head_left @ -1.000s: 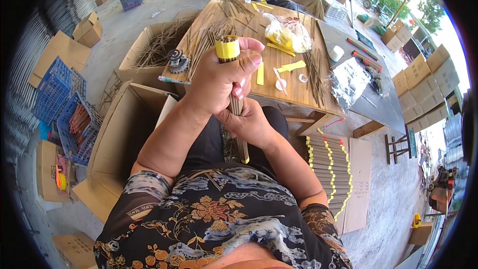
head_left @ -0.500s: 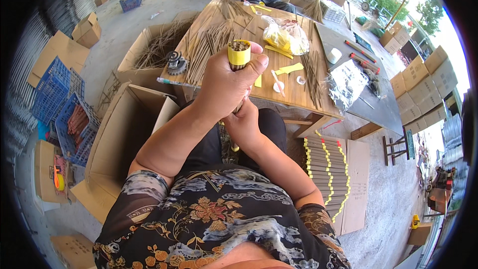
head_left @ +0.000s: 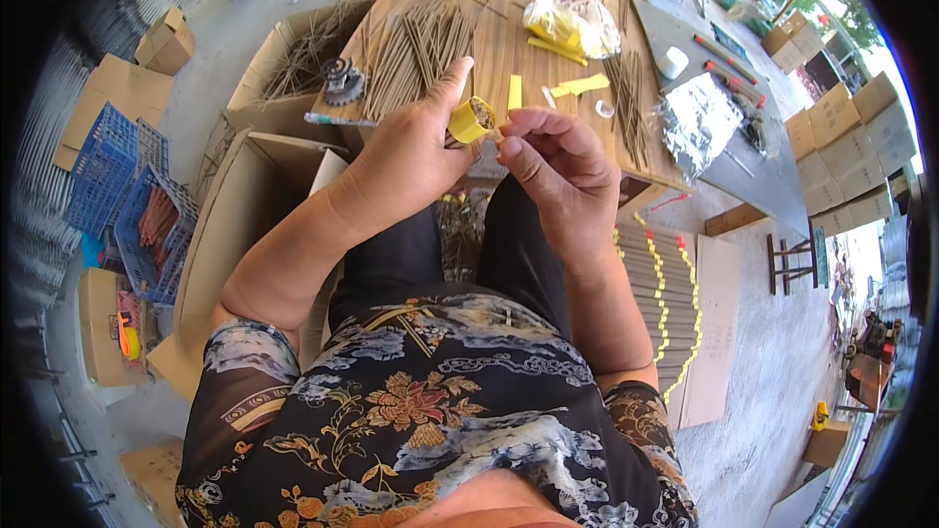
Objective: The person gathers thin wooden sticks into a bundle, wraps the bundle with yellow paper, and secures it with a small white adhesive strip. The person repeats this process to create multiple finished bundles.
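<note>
My left hand [head_left: 411, 152] is wrapped round a bundle of thin brown sticks [head_left: 483, 113], its thumb stretched out upward. A yellow paper band [head_left: 468, 123] circles the bundle's end, which leans to the right and shows the packed stick tips. Just right of the band is my right hand [head_left: 570, 171], thumb and forefinger pinched together. Something small and pale shows at those fingertips, too small to name. The lower part of the bundle is hidden by my left hand. Beyond my hands, loose brown sticks [head_left: 421, 44] lie on the wooden table [head_left: 494, 44].
Yellow paper strips [head_left: 582, 85] and a plastic bag [head_left: 577, 20] lie on the table. An open cardboard box [head_left: 230, 220] stands at my left, near blue crates [head_left: 108, 171]. Rows of yellow-banded bundles [head_left: 646, 284] lie on cardboard at my right. A dark tabletop [head_left: 729, 176] adjoins the table.
My right hand has left the lower part of the bundle and risen to the band's right side. The bundle has tipped rightward in my left hand, whose thumb is now raised.
</note>
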{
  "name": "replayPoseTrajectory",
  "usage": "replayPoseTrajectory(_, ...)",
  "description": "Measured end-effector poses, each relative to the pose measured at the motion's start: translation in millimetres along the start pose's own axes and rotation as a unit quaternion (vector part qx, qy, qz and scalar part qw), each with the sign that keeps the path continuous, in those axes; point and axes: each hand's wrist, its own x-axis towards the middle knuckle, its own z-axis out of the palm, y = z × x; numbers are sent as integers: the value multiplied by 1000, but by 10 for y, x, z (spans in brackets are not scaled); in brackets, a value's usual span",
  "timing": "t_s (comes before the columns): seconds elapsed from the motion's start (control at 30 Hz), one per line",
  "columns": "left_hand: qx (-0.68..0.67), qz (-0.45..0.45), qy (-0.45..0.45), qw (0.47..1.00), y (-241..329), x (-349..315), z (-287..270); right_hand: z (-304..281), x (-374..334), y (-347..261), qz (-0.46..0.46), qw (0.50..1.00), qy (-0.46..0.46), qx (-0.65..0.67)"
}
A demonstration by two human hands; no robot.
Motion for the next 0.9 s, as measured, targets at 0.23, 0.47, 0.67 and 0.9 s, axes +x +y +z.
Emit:
replayPoseTrajectory(0.23,7,-25,-76,997,-138,-97,187,-49,-38,75,24,982,-36,-183)
replayPoseTrajectory(0.47,-116,-87,-183,972,-245,-211,356,-179,-140,284,157,984,-84,6)
replayPoseTrajectory(0.67,-245,-173,-234,925,-203,-312,488,-250,-305,341,207,976,-73,-9)
replayPoseTrajectory(0.9,-422,-313,-288,801,-188,-450,396,-324,-407,356,248,963,-64,85)
